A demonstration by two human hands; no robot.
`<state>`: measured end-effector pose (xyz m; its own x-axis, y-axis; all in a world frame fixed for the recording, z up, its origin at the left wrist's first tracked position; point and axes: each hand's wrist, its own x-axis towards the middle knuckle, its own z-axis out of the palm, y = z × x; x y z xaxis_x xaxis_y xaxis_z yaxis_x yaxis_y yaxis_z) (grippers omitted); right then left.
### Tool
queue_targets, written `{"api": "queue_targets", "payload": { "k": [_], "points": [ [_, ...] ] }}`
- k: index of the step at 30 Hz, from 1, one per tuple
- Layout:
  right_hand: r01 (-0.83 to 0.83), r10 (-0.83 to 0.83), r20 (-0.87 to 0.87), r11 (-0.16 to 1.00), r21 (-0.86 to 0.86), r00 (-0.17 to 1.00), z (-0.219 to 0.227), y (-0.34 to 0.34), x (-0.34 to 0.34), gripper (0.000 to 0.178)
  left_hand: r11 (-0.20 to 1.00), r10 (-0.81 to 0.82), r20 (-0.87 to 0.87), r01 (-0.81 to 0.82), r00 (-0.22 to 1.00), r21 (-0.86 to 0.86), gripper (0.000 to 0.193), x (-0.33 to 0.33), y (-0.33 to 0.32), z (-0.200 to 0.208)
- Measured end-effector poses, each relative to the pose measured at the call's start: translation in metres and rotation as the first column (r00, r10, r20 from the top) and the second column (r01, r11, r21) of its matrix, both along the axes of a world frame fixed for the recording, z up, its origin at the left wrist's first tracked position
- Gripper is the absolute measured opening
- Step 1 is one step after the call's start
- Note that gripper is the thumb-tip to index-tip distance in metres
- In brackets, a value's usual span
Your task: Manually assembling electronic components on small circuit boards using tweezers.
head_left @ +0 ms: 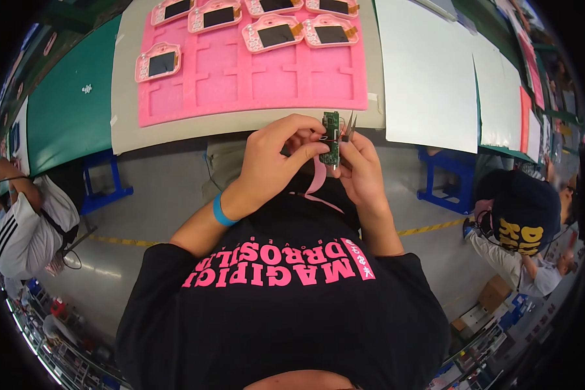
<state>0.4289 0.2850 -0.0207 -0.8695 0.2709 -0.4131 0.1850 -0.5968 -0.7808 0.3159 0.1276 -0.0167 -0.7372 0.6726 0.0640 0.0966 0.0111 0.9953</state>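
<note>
Head view: both hands meet just below the near edge of the bench. The left hand (pixel 276 159) curls its fingers round a small green circuit board (pixel 331 136), thumb and forefinger pinched on its side, holding it upright. The right hand (pixel 364 166) closes on metal tweezers (pixel 350 127), whose tips stand just beside the board's upper right edge; whether they touch it cannot be told. A pink strip (pixel 317 179) hangs down between the hands. Beyond them a pink foam tray (pixel 253 81) lies on a grey mat (pixel 127 97), carrying pink device shells with dark screens (pixel 276 34) in its far rows. White sheets (pixel 429 71) lie to the right, and a green bench surface (pixel 71 110) to the left.
</note>
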Motion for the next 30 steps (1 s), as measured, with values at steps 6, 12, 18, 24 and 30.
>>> {"api": "queue_targets", "payload": {
  "k": [6, 12, 18, 24, 30],
  "points": [
    [-0.033, 0.032, -0.034, 0.999, -0.043, 0.999, -0.011, -0.004, -0.001, 0.017, 0.999, 0.042, -0.246, -0.04, 0.968, 0.012, 0.02, -0.005, -0.011, -0.01],
    [-0.08, 0.086, -0.092, 0.994, 0.073, 0.992, -0.01, -0.016, -0.001, 0.016, 0.999, 0.051, -0.408, -0.041, 0.912, 0.034, 0.02, -0.005, -0.023, -0.011],
    [-0.122, 0.126, -0.045, 0.989, 0.08, 0.991, -0.008, -0.023, -0.001, 0.015, 0.999, 0.028, -0.46, -0.04, 0.887, -0.015, 0.015, -0.002, -0.032, -0.016],
    [-0.225, 0.224, 0.02, 0.966, 0.13, 0.974, -0.006, -0.02, 0.007, 0.015, 0.996, -0.001, -0.431, -0.039, 0.902, -0.085, 0.013, 0.01, -0.043, -0.024],
    [-0.462, 0.439, 0.15, 0.865, 0.195, 0.886, -0.011, -0.014, 0.012, 0.015, 0.99, -0.084, -0.442, 0.025, 0.893, -0.138, 0.014, 0.013, -0.053, -0.026]
  ]
}}
